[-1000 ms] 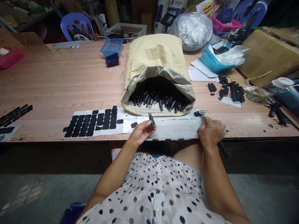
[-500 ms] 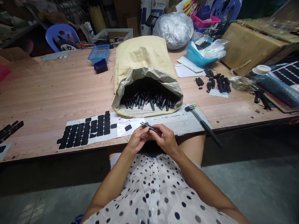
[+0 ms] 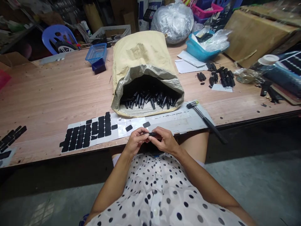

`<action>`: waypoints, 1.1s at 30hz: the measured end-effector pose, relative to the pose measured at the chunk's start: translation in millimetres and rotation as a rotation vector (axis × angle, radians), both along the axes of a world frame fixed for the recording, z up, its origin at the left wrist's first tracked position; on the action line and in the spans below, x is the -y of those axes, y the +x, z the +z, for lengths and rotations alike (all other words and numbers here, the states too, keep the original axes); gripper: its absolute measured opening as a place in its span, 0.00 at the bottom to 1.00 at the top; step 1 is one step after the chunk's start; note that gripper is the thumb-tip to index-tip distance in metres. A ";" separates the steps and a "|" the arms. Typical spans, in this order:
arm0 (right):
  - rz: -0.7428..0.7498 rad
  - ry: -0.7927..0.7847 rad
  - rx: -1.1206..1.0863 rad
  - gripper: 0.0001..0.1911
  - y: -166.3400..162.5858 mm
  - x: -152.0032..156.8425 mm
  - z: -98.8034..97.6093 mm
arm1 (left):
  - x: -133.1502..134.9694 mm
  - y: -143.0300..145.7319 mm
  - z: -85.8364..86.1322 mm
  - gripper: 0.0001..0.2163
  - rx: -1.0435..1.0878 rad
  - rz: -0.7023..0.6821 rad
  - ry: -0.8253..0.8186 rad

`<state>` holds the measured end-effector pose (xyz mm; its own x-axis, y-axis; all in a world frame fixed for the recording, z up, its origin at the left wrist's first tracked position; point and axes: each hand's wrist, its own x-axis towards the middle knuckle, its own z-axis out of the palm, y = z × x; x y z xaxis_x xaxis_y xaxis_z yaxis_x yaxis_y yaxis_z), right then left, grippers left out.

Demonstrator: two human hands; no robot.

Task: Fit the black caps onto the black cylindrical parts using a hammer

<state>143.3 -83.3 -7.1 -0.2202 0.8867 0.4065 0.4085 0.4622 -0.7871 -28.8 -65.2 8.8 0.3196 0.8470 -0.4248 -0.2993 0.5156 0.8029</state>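
My left hand (image 3: 135, 142) and my right hand (image 3: 164, 140) meet at the table's front edge, both pinching one small black part (image 3: 151, 134) between their fingertips. Just beyond them lies a white backing sheet (image 3: 181, 121) with rows of black pads (image 3: 88, 131) at its left end and two loose pads near the middle. A tan sack (image 3: 143, 62) lies open toward me, with several black parts (image 3: 149, 99) in its mouth. A small hammer (image 3: 207, 121) lies on the sheet's right end, apart from my hands.
More black parts (image 3: 219, 78) lie on the wooden table (image 3: 47, 91) to the right. A blue basket (image 3: 97, 53), a blue tray with plastic bags (image 3: 204, 44), a cardboard box (image 3: 256, 31) and more black pads (image 3: 11, 136) ring the work area.
My right hand let go of the hammer, which now lies on the sheet, and came over to join my left hand on the black part.
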 end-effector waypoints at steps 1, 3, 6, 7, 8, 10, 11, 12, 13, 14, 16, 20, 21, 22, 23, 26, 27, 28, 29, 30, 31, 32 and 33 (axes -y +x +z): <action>0.025 0.001 -0.002 0.08 0.4 -0.1 -0.2 | 0.4 -2.0 1.8 0.16 -0.040 -0.023 0.033; 0.064 -0.010 -0.007 0.10 1.2 -0.3 -0.8 | 1.5 -4.4 5.0 0.14 -0.123 -0.050 0.107; 0.097 -0.008 -0.023 0.12 1.9 -1.4 -2.2 | 5.0 -3.3 7.4 0.13 -0.228 -0.049 0.198; 0.099 0.005 -0.026 0.12 2.0 -1.9 -2.6 | 6.9 -1.9 7.6 0.12 -0.261 -0.036 0.229; 0.100 0.023 -0.026 0.13 2.0 -2.4 -3.0 | 9.0 -0.2 7.7 0.11 -0.294 -0.016 0.263; 0.100 0.063 -0.019 0.14 1.9 -2.9 -3.2 | 13.8 3.4 7.7 0.09 -0.354 0.026 0.325; 0.101 0.080 -0.013 0.15 2.0 -2.8 -3.1 | 16.3 5.0 7.7 0.08 -0.376 0.040 0.347; 0.104 0.093 -0.009 0.16 2.1 -2.6 -2.9 | 18.5 6.3 7.9 0.07 -0.391 0.049 0.362; 0.108 0.101 -0.007 0.17 2.2 -2.1 -2.7 | 20.5 7.5 8.0 0.07 -0.400 0.050 0.374; 0.111 0.107 -0.010 0.17 2.3 -1.6 -2.7 | 22.2 8.5 8.0 0.06 -0.405 0.050 0.381; 0.113 0.121 -0.028 0.18 2.6 -0.8 -3.5 | 24.0 10.3 7.2 0.06 -0.399 0.054 0.380; 0.111 0.116 -0.075 0.19 4.5 -2.9 -8.5 | 22.0 13.9 2.8 0.09 -0.322 0.027 0.263; 0.113 0.093 -0.077 0.19 5.5 -4.0 -9.8 | 20.7 14.6 1.8 0.11 -0.305 0.008 0.233; 0.114 0.066 -0.078 0.19 6.7 -5.1 -10.8 | 19.2 15.0 1.2 0.12 -0.296 -0.007 0.217; 0.114 0.039 -0.080 0.19 7.9 -6.0 -11.5 | 17.8 15.2 1.1 0.14 -0.294 -0.017 0.216; 0.094 -0.008 -0.096 0.13 11.5 -7.3 -11.8 | 14.1 14.8 2.1 0.16 -0.322 -0.016 0.263; 0.087 -0.011 -0.099 0.11 12.4 -7.3 -11.6 | 13.2 14.4 2.5 0.16 -0.334 -0.015 0.278; 0.082 -0.011 -0.099 0.10 13.1 -7.2 -11.5 | 12.7 13.8 2.6 0.16 -0.346 -0.018 0.291; 0.083 -0.009 -0.097 0.10 13.5 -7.2 -11.5 | 12.3 13.2 2.6 0.16 -0.357 -0.024 0.302; 0.089 -0.005 -0.095 0.10 13.8 -7.3 -11.5 | 12.1 12.4 2.3 0.16 -0.369 -0.032 0.314; 0.099 -0.001 -0.095 0.10 13.9 -7.6 -11.7 | 12.0 11.5 1.9 0.17 -0.382 -0.041 0.327; 0.110 0.004 -0.097 0.10 13.8 -7.9 -12.0 | 11.9 10.4 1.3 0.17 -0.396 -0.050 0.342; 0.120 0.009 -0.100 0.10 13.8 -8.3 -12.2 | 11.9 9.3 0.7 0.17 -0.410 -0.059 0.358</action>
